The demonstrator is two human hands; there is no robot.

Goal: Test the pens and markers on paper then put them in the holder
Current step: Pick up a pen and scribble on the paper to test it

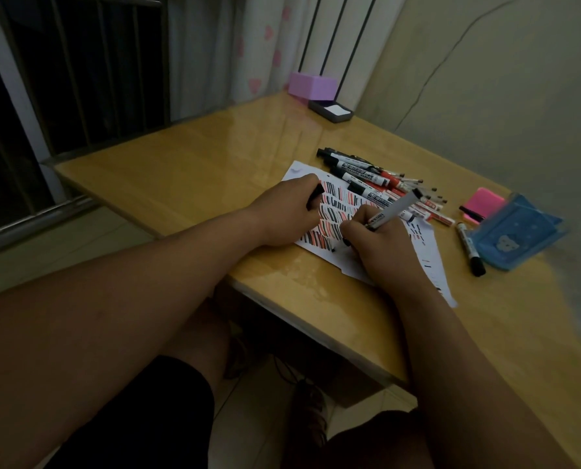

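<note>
1. Your right hand (380,245) grips a grey-barrelled marker (395,209) with curled fingers. The barrel slants up to the far right and the tip end points down at the paper (297,172). You cannot tell whether the tip touches.
2. Your left hand (287,211) rests on the left part of the paper, its fingers curled round a short dark cap (316,194).
3. The paper lies on the wooden table (187,170), near its front edge, covered in rows of red and black strokes.
4. A pile of markers (366,174) lies at the paper's far right edge, partly overlapping it.
5. A lone black marker (470,248) lies to the right, just beside a blue pouch (522,231), with a pink block (483,204) beyond it.
6. A purple box (311,86) and a dark tray (331,111) sit at the far corner.
</note>
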